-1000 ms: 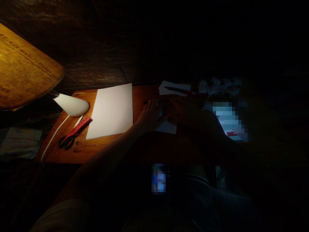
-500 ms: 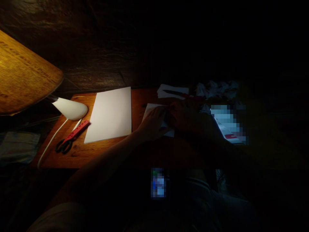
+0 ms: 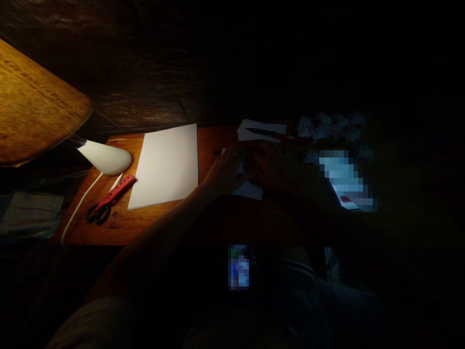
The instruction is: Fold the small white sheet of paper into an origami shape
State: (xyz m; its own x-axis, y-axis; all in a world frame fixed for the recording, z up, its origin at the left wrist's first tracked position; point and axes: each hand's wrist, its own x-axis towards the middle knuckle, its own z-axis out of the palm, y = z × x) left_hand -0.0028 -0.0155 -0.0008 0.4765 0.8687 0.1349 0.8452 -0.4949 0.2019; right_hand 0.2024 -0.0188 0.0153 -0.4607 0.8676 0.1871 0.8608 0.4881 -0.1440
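Note:
A small white sheet of paper [image 3: 251,191] lies on the wooden table under both of my hands. My left hand [image 3: 225,173] rests flat on its left side, fingers stretched forward and thumb pointing right. My right hand [image 3: 271,160] is on the paper's right side, close to the left one. It is in deep shadow, so its fingers are hard to make out. The middle of the paper is partly covered by the hands, and any folds in it are too dark to tell.
Left stands a lamp [image 3: 109,157]. Near it are black-handled scissors [image 3: 98,213], a red strip with holes [image 3: 118,190] and large white paper [image 3: 165,167]. Behind lie cut paper pieces [image 3: 250,127], a dark blade [image 3: 259,133] and crumpled or folded papers [image 3: 330,127]. A lit screen [image 3: 345,179] is right.
My left hand has shifted slightly forward over the small paper, its fingers reaching nearer the far edge. My right hand stays beside it. The whole view has shifted a little.

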